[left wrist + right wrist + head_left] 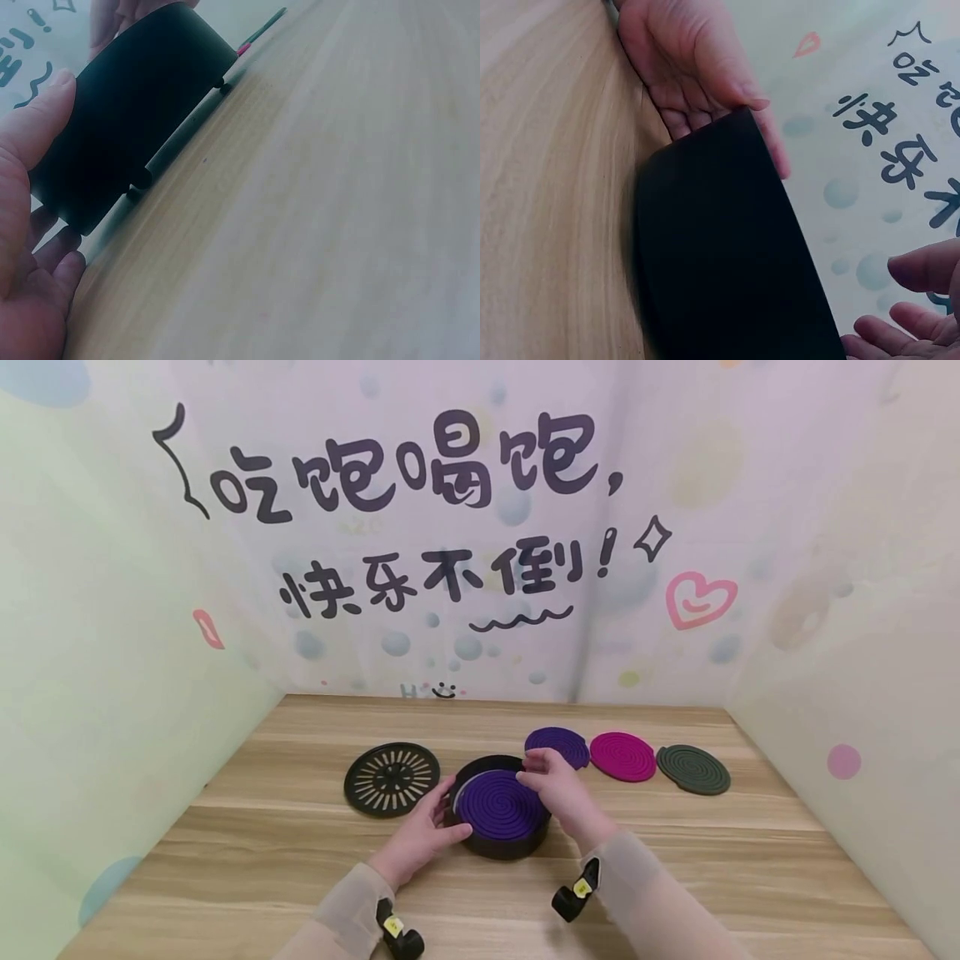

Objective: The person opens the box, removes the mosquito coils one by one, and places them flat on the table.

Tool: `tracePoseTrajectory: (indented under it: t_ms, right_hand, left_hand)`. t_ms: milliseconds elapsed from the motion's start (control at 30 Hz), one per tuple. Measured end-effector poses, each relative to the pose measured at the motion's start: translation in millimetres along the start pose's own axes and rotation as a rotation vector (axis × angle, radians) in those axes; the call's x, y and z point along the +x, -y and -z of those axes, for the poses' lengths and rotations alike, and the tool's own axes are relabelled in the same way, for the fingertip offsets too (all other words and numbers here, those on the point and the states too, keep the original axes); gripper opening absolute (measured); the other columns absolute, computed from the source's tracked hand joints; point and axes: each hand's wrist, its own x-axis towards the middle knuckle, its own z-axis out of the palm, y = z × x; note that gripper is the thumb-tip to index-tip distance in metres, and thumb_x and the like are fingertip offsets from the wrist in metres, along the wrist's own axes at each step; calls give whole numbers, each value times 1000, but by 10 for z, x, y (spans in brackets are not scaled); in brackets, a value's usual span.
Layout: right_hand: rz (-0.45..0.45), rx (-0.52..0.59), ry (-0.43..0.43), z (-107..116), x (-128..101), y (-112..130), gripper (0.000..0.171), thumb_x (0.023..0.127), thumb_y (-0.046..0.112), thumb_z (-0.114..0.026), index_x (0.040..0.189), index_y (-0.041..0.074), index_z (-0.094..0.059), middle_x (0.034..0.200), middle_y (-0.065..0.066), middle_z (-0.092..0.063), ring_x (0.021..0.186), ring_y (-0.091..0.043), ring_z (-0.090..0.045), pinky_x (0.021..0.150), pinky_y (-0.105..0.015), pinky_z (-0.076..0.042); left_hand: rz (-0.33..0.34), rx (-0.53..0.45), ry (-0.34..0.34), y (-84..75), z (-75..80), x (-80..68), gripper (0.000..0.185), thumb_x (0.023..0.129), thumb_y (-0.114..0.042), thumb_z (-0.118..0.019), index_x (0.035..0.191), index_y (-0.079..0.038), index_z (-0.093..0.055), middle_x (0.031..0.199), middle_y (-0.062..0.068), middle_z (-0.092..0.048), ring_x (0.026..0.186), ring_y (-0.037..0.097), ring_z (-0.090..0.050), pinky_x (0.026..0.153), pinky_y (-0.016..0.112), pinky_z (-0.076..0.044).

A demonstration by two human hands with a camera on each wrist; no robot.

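A round black holder [501, 848] stands on the wooden table with a purple spiral coil [498, 808] lying flat inside it. My left hand [423, 831] grips the holder's left wall, thumb on the rim. In the left wrist view the thumb of that hand [34, 142] lies against the holder's wall [127, 112]. My right hand [553, 783] is at the far right rim, its fingertips touching the coil's edge. In the right wrist view its fingers [919, 274] are loosely curved and apart beside the holder's wall [720, 255], with nothing between them.
A black slotted lid [392, 778] lies left of the holder. Behind and to the right lie three more coils in a row: purple [561, 744], magenta [622, 757], dark green [693, 769]. Patterned walls close in the table [675, 877] on three sides.
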Motion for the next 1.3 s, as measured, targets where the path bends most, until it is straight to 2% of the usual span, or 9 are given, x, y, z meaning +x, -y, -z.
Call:
tracePoseTrajectory:
  t_ms: [267,400,733,1000,1300]
  right_hand:
    - [-21,-168,4,-52,20,1,47,90,7,-61,133,-5,-46,136,-27,-48,128,-39,-44,102,-51,-41]
    - [-28,-212,14,-68,23,8,46,90,7,-61,132,-6,-47,133,-26,-51,125,-39,-47,99,-51,-44]
    - [-10,-174,-10,-84,18,12,45,90,4,-60,132,-6,-47,128,-23,-56,122,-38,-50,98,-51,-45]
    - [9,-272,-23,-107,33,4,43,89,1,-60,131,-6,-48,127,-25,-56,121,-39,-50,99,-50,-44]
    - [-13,-161,-25,-97,42,-13,43,91,-1,-57,133,-5,-47,128,-22,-56,122,-37,-50,99,-50,-44]
  left_hand:
    - [-8,-8,6,21,-7,-8,93,84,-24,-75,153,-5,-16,154,25,-21,140,41,-24,113,51,-24]
    - [-9,-12,-2,3,-15,-11,89,86,-20,-74,153,-5,-17,154,25,-22,140,41,-25,113,52,-24]
    - [-8,11,-5,8,-9,-7,91,85,-23,-75,153,-6,-17,154,24,-22,140,41,-25,113,50,-24]
    - [-5,15,-5,-19,-13,-19,92,84,-24,-75,153,-6,-17,154,24,-21,140,40,-25,113,50,-24]
    - [-12,24,-19,-46,-18,-23,88,85,-20,-74,152,-4,-19,153,26,-24,138,41,-28,112,51,-26]
